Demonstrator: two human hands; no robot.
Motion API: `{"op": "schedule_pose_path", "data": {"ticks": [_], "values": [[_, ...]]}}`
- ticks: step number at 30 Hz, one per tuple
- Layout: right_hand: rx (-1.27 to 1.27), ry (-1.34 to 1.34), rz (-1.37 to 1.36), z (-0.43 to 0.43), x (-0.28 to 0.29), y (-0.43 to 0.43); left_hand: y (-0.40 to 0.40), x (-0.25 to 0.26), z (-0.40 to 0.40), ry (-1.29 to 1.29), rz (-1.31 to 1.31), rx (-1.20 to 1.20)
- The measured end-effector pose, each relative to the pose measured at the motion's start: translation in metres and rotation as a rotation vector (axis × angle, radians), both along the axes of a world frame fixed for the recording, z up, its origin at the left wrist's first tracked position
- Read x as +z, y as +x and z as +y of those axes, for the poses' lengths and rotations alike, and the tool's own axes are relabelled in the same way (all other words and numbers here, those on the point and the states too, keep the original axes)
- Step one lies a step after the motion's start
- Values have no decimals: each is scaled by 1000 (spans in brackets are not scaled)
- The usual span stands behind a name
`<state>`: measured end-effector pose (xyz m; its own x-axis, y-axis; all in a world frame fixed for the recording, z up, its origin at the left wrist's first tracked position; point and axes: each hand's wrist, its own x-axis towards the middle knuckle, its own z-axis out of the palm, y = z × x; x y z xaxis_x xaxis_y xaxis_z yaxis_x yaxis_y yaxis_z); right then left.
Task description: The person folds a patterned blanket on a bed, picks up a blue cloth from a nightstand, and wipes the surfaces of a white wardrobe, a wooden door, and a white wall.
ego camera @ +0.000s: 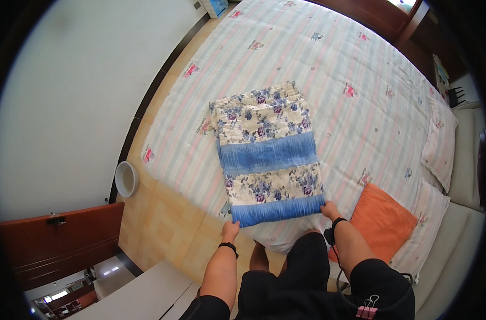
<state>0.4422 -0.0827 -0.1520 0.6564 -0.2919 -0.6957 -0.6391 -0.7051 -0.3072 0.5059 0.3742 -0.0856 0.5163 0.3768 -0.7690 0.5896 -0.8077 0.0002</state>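
Observation:
A folded floral cloth (268, 155) with cream and blue bands lies flat on the bed (335, 60), which is spread with a striped, cartoon-printed sheet. Its near edge reaches close to the side of the mattress. My left hand (230, 229) pinches the near left corner of the cloth. At the near right corner, my right hand (329, 209) grips the same blue band. Layers show slightly offset along the cloth's left side.
An orange cushion (381, 220) lies right of my right hand, beside striped pillows (439, 140) at the headboard (463, 228). A white bin (127, 179) stands by the wall. Lower left are an open door (67, 240) and a pale cabinet (147, 294). A cable (339, 276) hangs near my right arm.

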Motion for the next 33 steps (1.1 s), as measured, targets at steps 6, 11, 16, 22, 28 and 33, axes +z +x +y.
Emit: {"op": "schedule_pose_path", "data": {"ticks": [6, 11, 16, 22, 28, 33], "values": [[-314, 312, -445, 10, 55, 34, -2, 102, -30, -391, -902, -291], [-651, 439, -850, 3, 113, 74, 31, 179, -50, -516, -1152, -198], [-542, 433, -1072, -44, 201, 110, 73, 246, -43, -620, -1272, 29], [-136, -8, -989, -39, 264, 97, 69, 251, -22, -210, -934, -63], [-78, -59, -455, -2, 236, 19, -43, 142, 46, -404, -324, 372], [-249, 241, -260, 39, 251, -81, -142, 169, 81, -820, -13, 669]]}}
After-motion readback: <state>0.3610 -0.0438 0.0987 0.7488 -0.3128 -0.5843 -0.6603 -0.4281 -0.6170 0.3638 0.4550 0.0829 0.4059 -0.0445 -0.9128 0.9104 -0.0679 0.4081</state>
